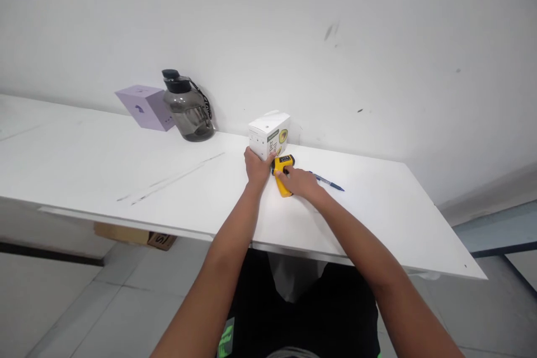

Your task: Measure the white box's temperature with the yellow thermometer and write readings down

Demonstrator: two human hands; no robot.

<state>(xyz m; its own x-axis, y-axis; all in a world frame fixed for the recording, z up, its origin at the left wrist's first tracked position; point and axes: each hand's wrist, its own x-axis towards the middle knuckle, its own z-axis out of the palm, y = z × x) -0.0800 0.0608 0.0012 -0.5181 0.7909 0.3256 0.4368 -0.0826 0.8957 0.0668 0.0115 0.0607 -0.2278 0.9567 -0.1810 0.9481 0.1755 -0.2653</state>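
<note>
Toward the back of the white surface (377, 212), we hold a white box (268, 127) by its near lower end with our left hand (257, 168). Our right hand (302, 182) grips a yellow device (284, 187) just in front of that box. Beside it we see a blue pen (331, 183); farther left, a dark bottle (188, 114) stands near a purple box (145, 107).
</note>
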